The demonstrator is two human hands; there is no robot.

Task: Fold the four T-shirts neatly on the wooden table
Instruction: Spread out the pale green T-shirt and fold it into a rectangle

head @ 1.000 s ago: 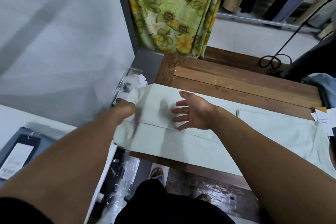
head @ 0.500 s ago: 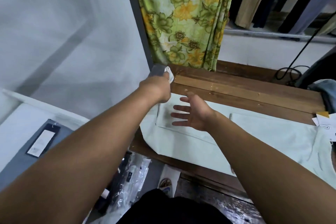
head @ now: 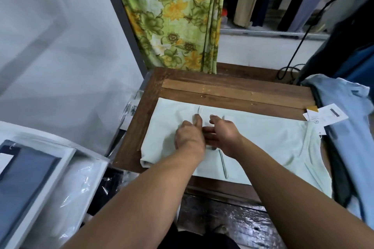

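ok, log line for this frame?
pale green T-shirt: flat on wooden table, hem end folded to middle | left hand: on fold, fingers hidden | right hand: open, flat on shirt beside left

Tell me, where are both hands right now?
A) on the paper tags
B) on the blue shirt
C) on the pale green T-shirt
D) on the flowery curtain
C: the left hand and the right hand both lie on the pale green cotton T-shirt spread across the brown wooden table.
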